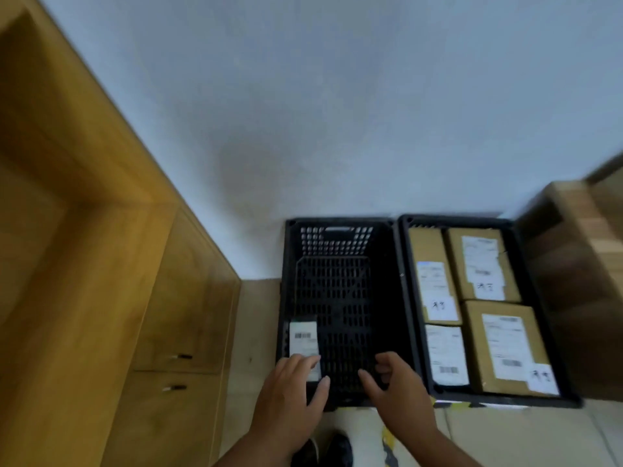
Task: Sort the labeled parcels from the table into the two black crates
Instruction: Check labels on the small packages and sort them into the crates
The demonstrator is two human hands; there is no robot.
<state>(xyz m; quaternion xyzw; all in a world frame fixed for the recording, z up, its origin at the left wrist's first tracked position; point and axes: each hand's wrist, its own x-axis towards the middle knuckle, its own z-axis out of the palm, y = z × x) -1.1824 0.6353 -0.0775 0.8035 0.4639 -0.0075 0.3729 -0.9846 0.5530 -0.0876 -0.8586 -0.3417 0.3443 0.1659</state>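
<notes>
Two black crates stand side by side on the floor against a white wall. The left crate (337, 221) holds only a dark parcel with a white barcode label (303, 338), which lies along its near left wall. My left hand (290, 396) grips that parcel's near end, fingers on the label and thumb at its right side. My right hand (397, 389) hovers over the same crate's near rim, fingers apart and holding nothing. The right crate (455, 219) is packed with several brown labelled parcels (502, 348).
A wooden cabinet with two small handles (175, 315) runs along the left, close to the left crate. Wooden furniture (580, 264) stands right of the right crate. My shoes (337, 449) are on the pale floor just in front of the crates.
</notes>
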